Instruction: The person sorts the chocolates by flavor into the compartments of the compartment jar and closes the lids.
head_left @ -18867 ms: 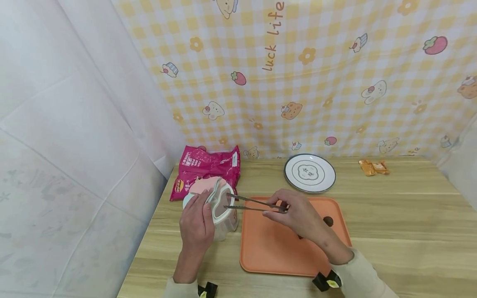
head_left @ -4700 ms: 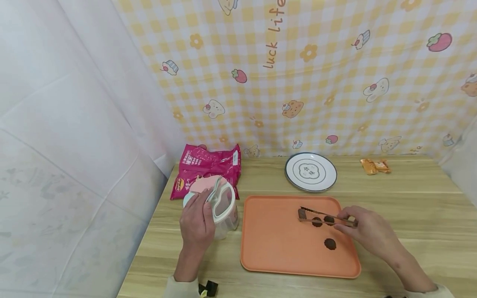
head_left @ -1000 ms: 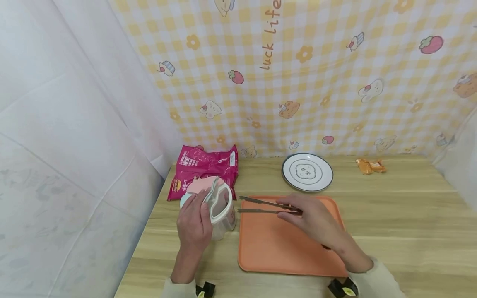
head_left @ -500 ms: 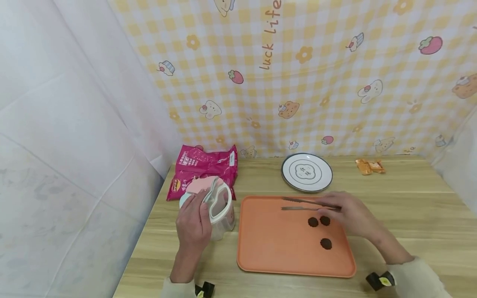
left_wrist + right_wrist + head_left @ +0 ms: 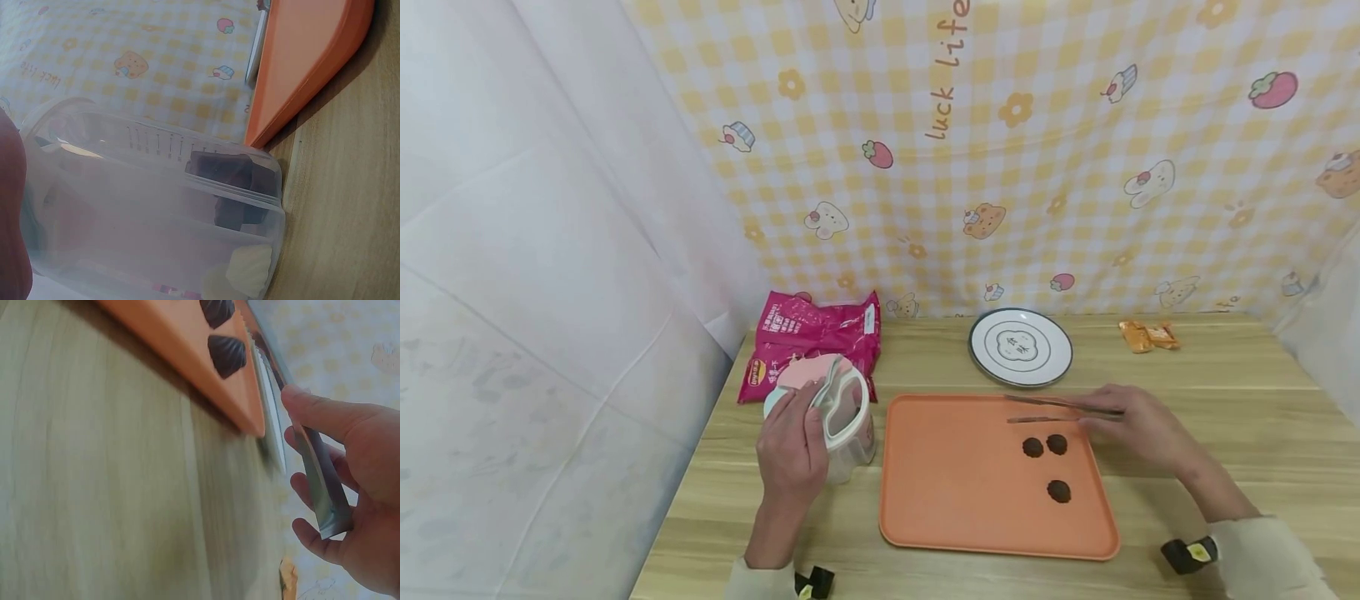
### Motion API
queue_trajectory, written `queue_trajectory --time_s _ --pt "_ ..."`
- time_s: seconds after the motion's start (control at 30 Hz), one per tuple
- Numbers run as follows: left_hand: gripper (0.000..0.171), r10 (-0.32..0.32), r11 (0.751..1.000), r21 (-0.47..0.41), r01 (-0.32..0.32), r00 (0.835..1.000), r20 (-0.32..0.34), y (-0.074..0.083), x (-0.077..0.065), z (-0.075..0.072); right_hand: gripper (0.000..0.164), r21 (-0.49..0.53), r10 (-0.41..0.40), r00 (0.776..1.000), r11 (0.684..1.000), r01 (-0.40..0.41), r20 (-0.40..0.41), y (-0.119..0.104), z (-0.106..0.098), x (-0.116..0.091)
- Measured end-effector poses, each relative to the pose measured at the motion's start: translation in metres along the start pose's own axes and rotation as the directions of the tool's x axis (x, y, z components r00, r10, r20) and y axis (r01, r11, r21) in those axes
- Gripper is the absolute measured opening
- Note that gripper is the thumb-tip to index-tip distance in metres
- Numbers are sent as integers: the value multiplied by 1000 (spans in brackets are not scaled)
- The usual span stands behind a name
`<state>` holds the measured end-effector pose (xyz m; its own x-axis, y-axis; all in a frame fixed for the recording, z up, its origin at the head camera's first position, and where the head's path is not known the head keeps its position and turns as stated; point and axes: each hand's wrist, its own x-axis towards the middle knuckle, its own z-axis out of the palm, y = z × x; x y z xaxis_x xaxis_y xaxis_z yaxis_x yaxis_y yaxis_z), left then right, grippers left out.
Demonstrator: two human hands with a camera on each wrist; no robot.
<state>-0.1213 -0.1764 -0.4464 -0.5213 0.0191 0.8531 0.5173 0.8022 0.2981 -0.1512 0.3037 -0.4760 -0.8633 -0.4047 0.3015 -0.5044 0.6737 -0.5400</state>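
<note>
My left hand (image 5: 792, 450) holds up the lid flap (image 5: 829, 385) of a clear plastic container (image 5: 850, 457) left of the tray. Through its wall, the left wrist view shows dark chocolate pieces (image 5: 228, 172) in one compartment and cream-coloured pieces (image 5: 250, 269) in another. Metal tongs (image 5: 1056, 403) are in my right hand (image 5: 1138, 423), their tips parted with nothing between them, over the tray's back right part. On the orange tray (image 5: 955, 483), three dark shell-shaped chocolates (image 5: 1058, 491) lie at the right. The left fingers' far side is hidden.
A magenta snack bag (image 5: 820, 329) lies behind the container. Behind the tray stands a white plate (image 5: 1021, 347) with a dark rim. Small orange wrapped packets (image 5: 1150, 336) lie at the back right, near the patterned cloth (image 5: 1000, 167).
The tongs went from beside the container rightward over the tray. A square dark piece between the tongs' tips 4.7 s ago is gone from the tray. My left hand stayed on the lid flap.
</note>
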Motion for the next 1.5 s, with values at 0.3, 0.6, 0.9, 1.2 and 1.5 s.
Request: queue_trajectory --time_s 0.3,0.6,0.9,1.2,1.5 --pt "37 -14 1000 6 14 1000 7 0 -1 0 34 -18 153 984 988 -152 89 8 -5 -4" --pt "37 -18 1000 1 18 1000 12 0 0 1 36 2 221 966 975 -223 133 11 -6 -5" --pt "37 -21 1000 5 21 1000 12 0 -1 1 37 29 229 962 971 -236 145 13 -5 -6" --pt "36 -22 1000 12 22 1000 13 1 0 1 40 23 142 990 990 -142 10 -6 -9 9" --pt "36 -31 999 12 31 999 14 2 -1 0 28 83 -10 999 996 12 -34 -69 -1 56"
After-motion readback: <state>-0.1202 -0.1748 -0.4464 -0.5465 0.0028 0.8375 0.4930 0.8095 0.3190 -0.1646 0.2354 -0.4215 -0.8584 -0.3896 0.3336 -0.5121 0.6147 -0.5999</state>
